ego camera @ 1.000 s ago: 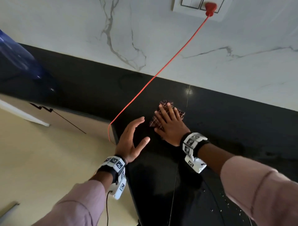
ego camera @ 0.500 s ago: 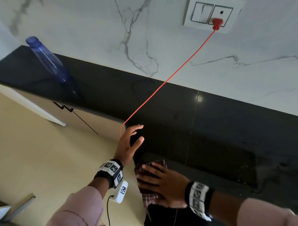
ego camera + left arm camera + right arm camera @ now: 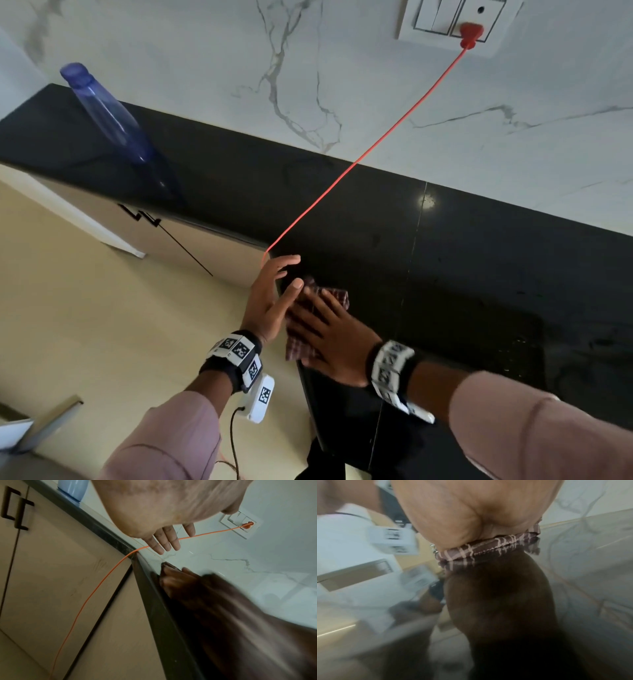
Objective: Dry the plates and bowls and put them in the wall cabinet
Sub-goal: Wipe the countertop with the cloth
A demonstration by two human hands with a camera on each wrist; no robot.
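A brown checked cloth (image 3: pixel 308 329) lies on the black countertop (image 3: pixel 479 274) at its inner corner edge. My right hand (image 3: pixel 325 329) presses flat on the cloth with straight fingers; in the right wrist view the cloth (image 3: pixel 488 547) shows squeezed under the palm. My left hand (image 3: pixel 274 291) hovers open beside the counter edge, fingers straight, thumb close to the cloth; the left wrist view shows its fingers (image 3: pixel 164 540) spread and empty. No plates or bowls are in view.
A blue plastic bottle (image 3: pixel 106 113) stands on the counter at the far left. A red cable (image 3: pixel 359 161) runs from a wall socket (image 3: pixel 469 31) over the counter corner and down. Beige cabinet doors (image 3: pixel 171 240) sit below the counter.
My right hand has slid the cloth from the middle of the counter toward the near edge by the corner. The left hand stayed open near the edge; the view tilted upward.
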